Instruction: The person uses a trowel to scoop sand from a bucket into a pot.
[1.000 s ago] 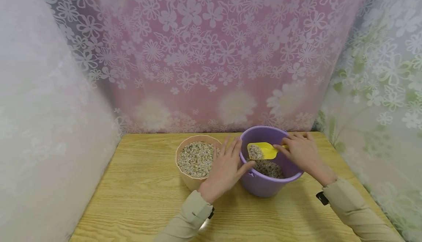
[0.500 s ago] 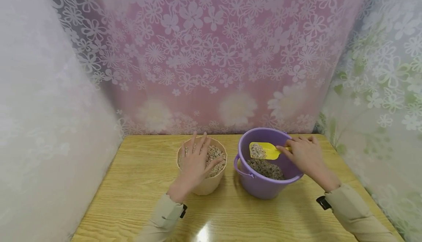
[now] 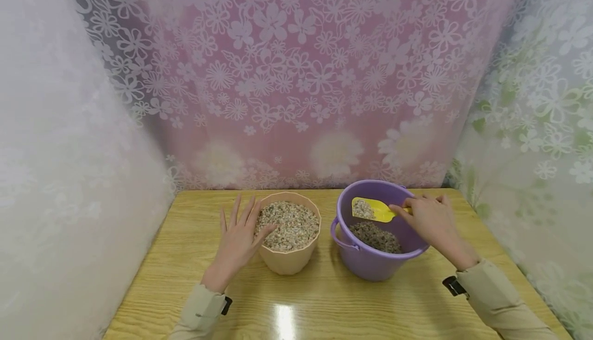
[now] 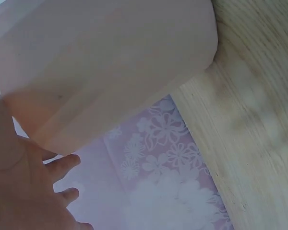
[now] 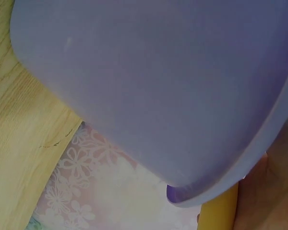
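My right hand [image 3: 431, 221] grips the handle of a yellow scoop [image 3: 383, 212]. The scoop's blade carries a small heap of pale grit and lies over the mouth of a purple bucket [image 3: 366, 265]. Darker grit [image 3: 375, 237] covers the bucket's bottom. To the left stands a peach plastic pot [image 3: 287, 262], full nearly to the rim with mixed grit [image 3: 289, 226]. My left hand [image 3: 238, 242], fingers spread, is at the pot's left rim, the thumb reaching over the grit. In the right wrist view the bucket wall hides most of the scoop except its handle [image 5: 220, 211].
Both containers stand upright on a wooden table [image 3: 185, 268], a gap between them. The bucket's purple handle [image 3: 340, 237] hangs down on its left side. A pink flowered curtain [image 3: 278, 98] hangs behind the table, with pale sheets at both sides.
My left hand has moved left from the purple bucket's rim, across the pot, to the pot's left rim. My right hand keeps the loaded scoop at nearly the same spot over the bucket.
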A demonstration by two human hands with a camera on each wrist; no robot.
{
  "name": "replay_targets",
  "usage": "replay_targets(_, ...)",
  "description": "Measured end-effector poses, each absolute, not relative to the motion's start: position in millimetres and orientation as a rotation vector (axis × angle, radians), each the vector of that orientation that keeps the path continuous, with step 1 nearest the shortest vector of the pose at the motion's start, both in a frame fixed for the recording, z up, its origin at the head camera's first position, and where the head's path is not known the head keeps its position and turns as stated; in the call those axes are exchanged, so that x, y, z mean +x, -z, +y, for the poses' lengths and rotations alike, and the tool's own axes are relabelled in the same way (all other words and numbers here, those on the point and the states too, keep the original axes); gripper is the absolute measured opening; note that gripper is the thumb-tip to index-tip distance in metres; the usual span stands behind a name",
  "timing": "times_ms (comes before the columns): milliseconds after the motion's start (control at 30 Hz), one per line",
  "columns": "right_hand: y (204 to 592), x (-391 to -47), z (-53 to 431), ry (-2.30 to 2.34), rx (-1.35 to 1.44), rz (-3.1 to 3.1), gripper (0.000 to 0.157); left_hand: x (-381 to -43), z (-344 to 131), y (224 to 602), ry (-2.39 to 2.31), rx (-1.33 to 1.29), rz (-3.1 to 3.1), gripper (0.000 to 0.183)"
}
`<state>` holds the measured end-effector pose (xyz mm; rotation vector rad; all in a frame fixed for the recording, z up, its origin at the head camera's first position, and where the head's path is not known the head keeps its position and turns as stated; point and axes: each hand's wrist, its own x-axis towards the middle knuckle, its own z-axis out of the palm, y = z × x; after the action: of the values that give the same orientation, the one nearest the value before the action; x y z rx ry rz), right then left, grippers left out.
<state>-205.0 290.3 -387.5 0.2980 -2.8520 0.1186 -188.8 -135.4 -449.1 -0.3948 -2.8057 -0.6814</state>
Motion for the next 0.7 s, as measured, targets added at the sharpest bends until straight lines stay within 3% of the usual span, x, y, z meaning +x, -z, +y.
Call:
replay_targets(400, 368, -211, 273, -0.087, 0.333, -2.828, 0.046, -186, -140, 457, 0.692, -0.372, -2.804, 0.081)
replay_targets(700, 337, -221, 226, -0.135, 0.385, -2.857, 0.045, -190, -137, 458, 0.706, -0.369, -2.830, 0.080)
